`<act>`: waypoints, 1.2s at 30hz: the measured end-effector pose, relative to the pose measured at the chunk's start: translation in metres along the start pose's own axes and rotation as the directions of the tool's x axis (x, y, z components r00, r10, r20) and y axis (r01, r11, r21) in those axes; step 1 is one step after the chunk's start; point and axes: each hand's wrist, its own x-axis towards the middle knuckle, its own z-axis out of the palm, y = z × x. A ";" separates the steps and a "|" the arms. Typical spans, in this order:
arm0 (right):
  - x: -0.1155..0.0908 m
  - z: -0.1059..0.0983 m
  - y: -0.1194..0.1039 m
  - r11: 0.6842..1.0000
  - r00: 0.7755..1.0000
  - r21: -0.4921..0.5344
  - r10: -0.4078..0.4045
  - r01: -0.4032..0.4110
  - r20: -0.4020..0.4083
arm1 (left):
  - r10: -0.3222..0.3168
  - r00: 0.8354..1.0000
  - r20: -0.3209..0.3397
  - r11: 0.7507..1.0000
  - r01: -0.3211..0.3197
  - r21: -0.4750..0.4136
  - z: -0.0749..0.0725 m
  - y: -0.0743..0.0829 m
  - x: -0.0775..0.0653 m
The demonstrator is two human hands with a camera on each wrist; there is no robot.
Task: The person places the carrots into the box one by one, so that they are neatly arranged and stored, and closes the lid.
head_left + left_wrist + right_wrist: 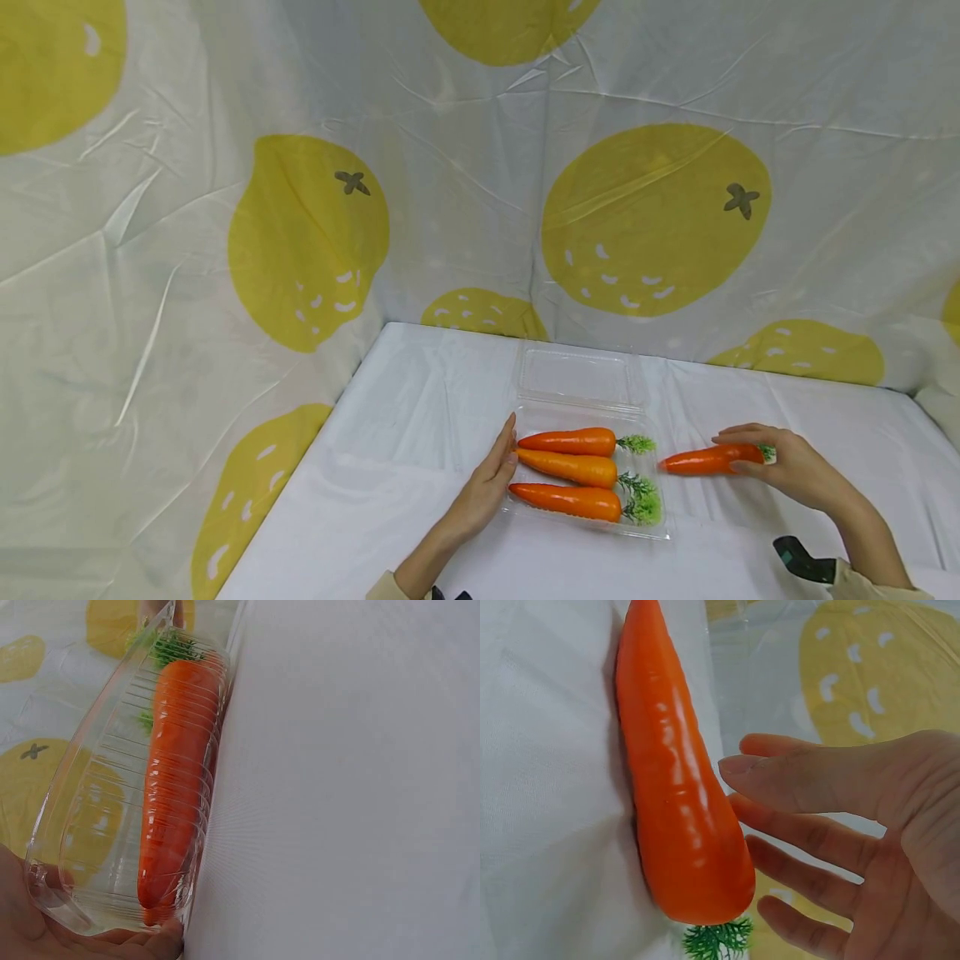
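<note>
A clear plastic container (517, 505) stands on the cloth with its lid (577, 375) folded back. Three orange carrots with green tops lie side by side in it: a far one (567, 441), a middle one (570, 467) and a near one (567, 500). My left hand (482, 492) holds the container's left end, its thumb over the rim and its fingers along the outside wall. A separate carrot (679, 780) lies to the container's right, tip towards it. Over its thick end is my right hand (795, 467), thumb and fingers spread loosely and apart from the carrot.
A white cloth (360, 500) covers the table. Behind and to the left hangs a pale curtain (465, 183) with yellow lemon prints. A dark strap-like piece (802, 560) sits by the right wrist.
</note>
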 end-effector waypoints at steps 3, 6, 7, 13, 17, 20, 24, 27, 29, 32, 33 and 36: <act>0.001 0.002 0.000 1.000 1.000 0.018 -0.002 0.002 0.017 | 0.001 1.000 0.001 1.000 -0.001 -0.002 0.000 0.000 0.000; 0.002 0.005 0.000 1.000 1.000 0.020 -0.002 0.001 0.026 | 0.001 1.000 0.001 1.000 -0.001 -0.003 0.000 0.000 0.001; 0.002 0.005 0.000 1.000 1.000 0.019 -0.003 0.003 0.026 | 0.001 1.000 0.001 1.000 -0.001 -0.003 0.000 0.000 0.001; 0.003 0.008 0.001 1.000 1.000 0.006 0.000 0.000 0.024 | -0.001 1.000 0.002 1.000 0.001 0.000 0.000 -0.001 0.001; 0.004 0.009 0.002 1.000 1.000 0.000 0.000 0.000 0.022 | -0.004 1.000 0.002 1.000 0.004 0.001 0.000 0.000 0.000; 0.004 0.010 0.003 1.000 1.000 -0.005 -0.009 0.009 0.014 | -0.005 1.000 0.003 1.000 0.005 0.000 -0.001 0.000 0.000; 0.004 0.012 0.004 1.000 1.000 -0.010 -0.018 0.018 0.008 | -0.006 1.000 0.002 1.000 0.006 0.001 0.000 0.000 0.001; 0.004 0.012 0.005 1.000 1.000 -0.008 -0.015 0.016 0.015 | -0.006 1.000 0.000 1.000 0.006 0.002 0.000 0.000 0.001; 0.004 0.012 0.006 1.000 1.000 -0.003 -0.012 0.012 0.020 | -0.005 1.000 -0.001 1.000 0.005 0.002 0.000 0.000 0.001; 0.005 0.012 0.007 1.000 1.000 0.005 0.007 -0.007 0.030 | -0.005 1.000 -0.001 1.000 0.005 -0.001 0.000 -0.001 0.001; 0.005 0.012 0.007 1.000 0.999 0.008 0.013 -0.013 0.031 | -0.005 1.000 -0.002 1.000 0.005 -0.001 0.000 -0.001 0.001; 0.006 0.012 0.008 1.000 0.999 0.007 0.028 -0.028 0.040 | -0.009 1.000 -0.003 1.000 0.009 0.002 0.000 -0.001 0.001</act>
